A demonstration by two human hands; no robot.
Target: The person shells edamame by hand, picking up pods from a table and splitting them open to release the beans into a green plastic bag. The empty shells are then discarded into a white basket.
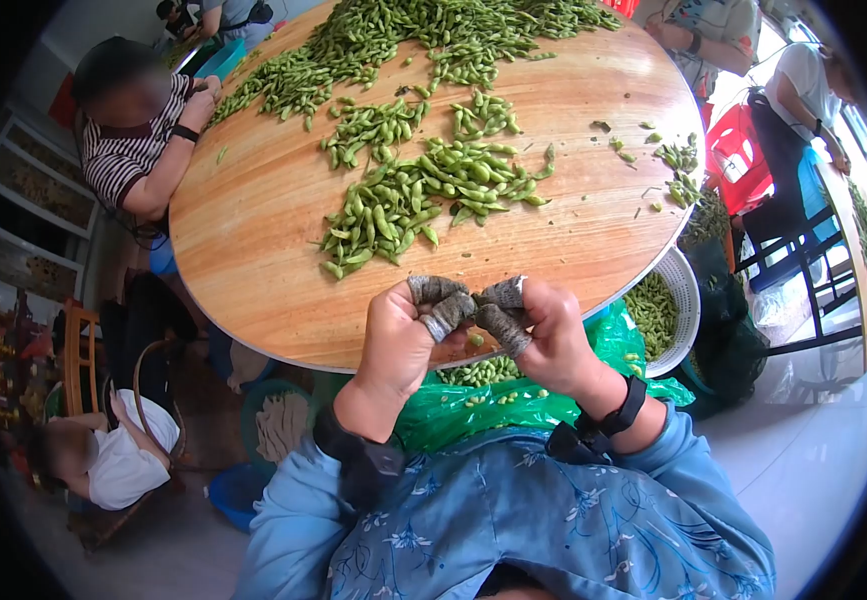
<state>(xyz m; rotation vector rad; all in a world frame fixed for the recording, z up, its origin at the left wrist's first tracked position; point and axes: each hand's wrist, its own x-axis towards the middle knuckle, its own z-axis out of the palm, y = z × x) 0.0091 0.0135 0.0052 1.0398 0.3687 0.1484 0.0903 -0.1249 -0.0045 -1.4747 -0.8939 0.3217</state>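
My left hand [405, 332] and my right hand [543, 328] meet at the near edge of the round wooden table [263, 235], with grey wrapping on thumbs and forefingers. Both are closed in a pinch, fingertips together around an edamame pod, mostly hidden; only a dark green sliver shows. Just below the fingers is a pale green bean [475, 340]. Shelled beans [483, 372] lie under my hands in a green plastic bag [453, 420] spread over my lap. Beyond my fingers, a small heap of edamame pods [383, 215] rests on the tabletop.
A larger pod pile [373, 50] covers the table's far side. At right stands a white perforated basket [690, 300] holding pods, near a red plastic chair [738, 150]. A person in a striped shirt [123, 160] sits at left. Blue basin [233, 495] on the floor.
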